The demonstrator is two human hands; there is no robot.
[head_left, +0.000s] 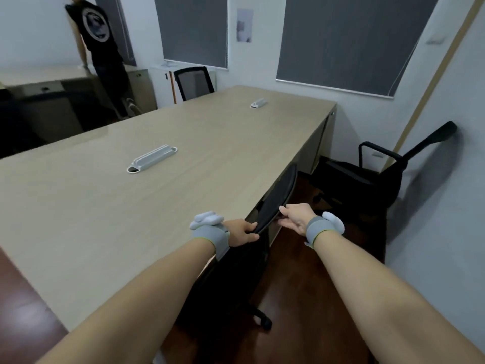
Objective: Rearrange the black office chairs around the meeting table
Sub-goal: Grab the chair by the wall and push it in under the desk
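Observation:
A black office chair [278, 195] stands against the right long edge of the light wooden meeting table [126, 206], its seat hidden under the tabletop. My left hand [242, 232] grips the near end of its backrest top. My right hand [295, 218] holds the same top edge a little farther along. A second black chair [367, 177] with armrests leans tilted against the right wall. A third black chair [194, 82] stands at the table's far end.
Two grey cable covers [152, 158] lie on the tabletop. A person in black [102, 48] stands at the back left by a low cabinet [39, 82]. Dark wooden floor [301, 298] runs between the table and the right wall.

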